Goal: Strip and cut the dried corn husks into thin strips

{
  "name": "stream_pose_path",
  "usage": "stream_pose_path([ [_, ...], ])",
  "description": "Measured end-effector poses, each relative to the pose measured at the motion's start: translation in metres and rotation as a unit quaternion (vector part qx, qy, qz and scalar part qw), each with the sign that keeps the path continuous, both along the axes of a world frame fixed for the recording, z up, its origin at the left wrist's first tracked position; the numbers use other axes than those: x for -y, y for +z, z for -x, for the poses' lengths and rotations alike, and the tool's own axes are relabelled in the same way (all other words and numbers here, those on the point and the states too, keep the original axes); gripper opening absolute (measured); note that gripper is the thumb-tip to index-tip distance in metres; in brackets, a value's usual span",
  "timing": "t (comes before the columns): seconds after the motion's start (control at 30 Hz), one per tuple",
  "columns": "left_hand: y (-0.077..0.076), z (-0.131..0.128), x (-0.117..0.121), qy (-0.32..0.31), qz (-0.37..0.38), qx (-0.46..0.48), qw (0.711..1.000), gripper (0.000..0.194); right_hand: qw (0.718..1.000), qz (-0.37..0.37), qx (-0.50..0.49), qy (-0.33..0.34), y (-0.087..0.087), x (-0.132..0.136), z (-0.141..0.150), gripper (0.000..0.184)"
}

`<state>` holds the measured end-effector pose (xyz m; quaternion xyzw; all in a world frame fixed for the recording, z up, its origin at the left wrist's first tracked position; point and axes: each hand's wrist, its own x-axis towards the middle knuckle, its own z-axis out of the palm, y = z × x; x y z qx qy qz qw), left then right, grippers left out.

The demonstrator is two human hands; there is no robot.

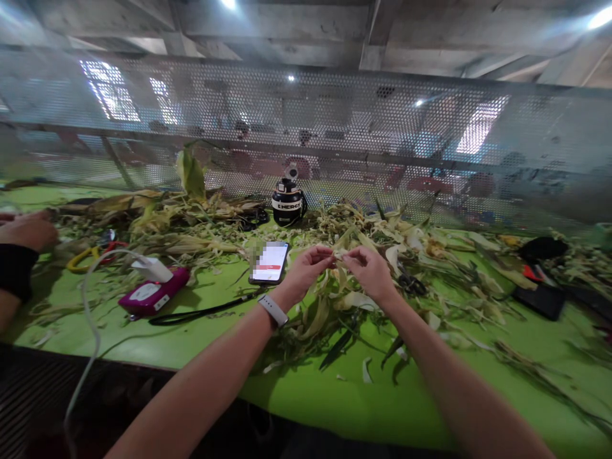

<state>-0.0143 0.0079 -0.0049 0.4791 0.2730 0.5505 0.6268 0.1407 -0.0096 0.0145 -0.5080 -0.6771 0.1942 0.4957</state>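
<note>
Head view: I see my left hand (306,271) and right hand (370,271) close together over the green table (315,395). Both pinch one small pale husk bit (338,254) with their fingertips, the other fingers curled. It sits above the leaf pile (329,312), right of the phone (269,262).

Looks like a factory / farm-produce processing shed imo, not a home. Long bright green work surface (310,401) w/ corn husks (335,312) piled all over it, a perforated metal screen (335,115) running along the back, bare concrete ceiling beams (287,25) w/ harsh lights overhead. Another worker's hand (29,231) at the same bench on the left, so it's a shared line. Scissors (93,254) lying in the mess too.
</note>
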Motion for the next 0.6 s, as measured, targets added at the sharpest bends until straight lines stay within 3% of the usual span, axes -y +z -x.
stream_pose_path([
  [0.23,-0.0017,0.0011,-0.0014,0.000,-0.004,-0.010,1.000,0.035,0.996,-0.051,0.071,-0.022,0.0040,0.0039,0.0003,0.016],
  [0.6,0.0010,0.0025,0.0002,-0.010,-0.021,-0.025,0.999,0.035,0.997,-0.043,0.058,0.018,0.0043,0.0043,-0.0001,0.017],
])
